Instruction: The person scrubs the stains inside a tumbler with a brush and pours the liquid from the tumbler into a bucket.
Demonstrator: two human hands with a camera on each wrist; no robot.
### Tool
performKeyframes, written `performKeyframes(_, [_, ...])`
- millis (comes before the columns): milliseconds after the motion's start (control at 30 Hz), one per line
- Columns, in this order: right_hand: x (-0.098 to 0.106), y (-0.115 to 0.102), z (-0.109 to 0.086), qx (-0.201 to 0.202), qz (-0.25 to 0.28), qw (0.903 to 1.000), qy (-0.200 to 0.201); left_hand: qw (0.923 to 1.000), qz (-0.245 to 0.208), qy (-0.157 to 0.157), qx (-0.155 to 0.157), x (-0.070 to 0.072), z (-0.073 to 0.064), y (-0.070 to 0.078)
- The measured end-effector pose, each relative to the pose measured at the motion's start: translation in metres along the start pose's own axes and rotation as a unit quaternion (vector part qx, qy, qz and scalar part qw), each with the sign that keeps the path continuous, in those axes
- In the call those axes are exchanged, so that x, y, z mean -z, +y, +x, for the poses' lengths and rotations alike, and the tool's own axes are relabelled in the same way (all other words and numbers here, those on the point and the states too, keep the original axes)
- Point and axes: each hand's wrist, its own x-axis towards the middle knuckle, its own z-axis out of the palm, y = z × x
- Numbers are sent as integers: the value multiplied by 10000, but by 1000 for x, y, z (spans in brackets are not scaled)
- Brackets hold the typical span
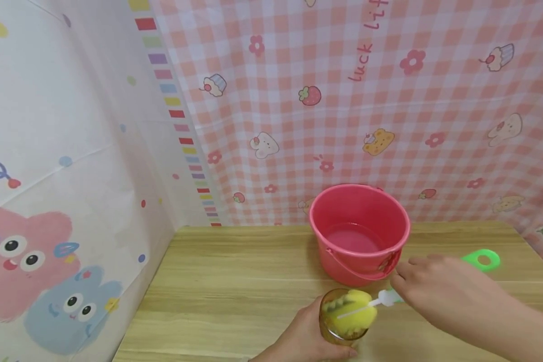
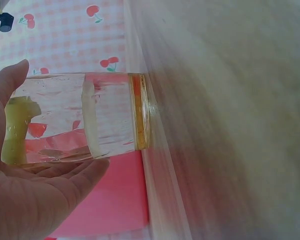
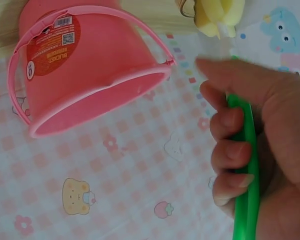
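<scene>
My left hand holds an amber-tinted drinking glass, thumb on one side and fingers on the other. The glass's base is at the tabletop; whether it touches is hard to tell. My right hand grips the green handle of a sponge cup brush. The handle's looped end sticks out behind that hand. At the brush's front, the yellow sponge head is at the glass's mouth, tilted, partly inside. In the right wrist view the fingers curl round the handle.
A pink bucket stands on the wooden table, just behind the glass, its handle hanging down in front. A checked pink cloth hangs behind the table. On the left hangs a white cloth with cartoon prints.
</scene>
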Motion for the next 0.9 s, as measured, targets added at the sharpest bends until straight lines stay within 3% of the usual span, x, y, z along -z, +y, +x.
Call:
performKeyframes(133, [1, 0, 7, 246, -470, 9983, -243, 10000, -74, -38, -3, 0, 0, 0])
performKeyframes(400, [2, -5, 23, 553, -1177, 9912, -234, 9996, -125, -107, -233, 1, 1, 1])
performKeyframes(667, [-6, -15, 33, 803, -1819, 9785, -551, 9997, -6, -98, -243, 1, 0, 0])
performKeyframes(900, [-14, -22, 39, 1060, -2329, 9657, -439, 9990, 252, -41, -368, 1, -1, -1])
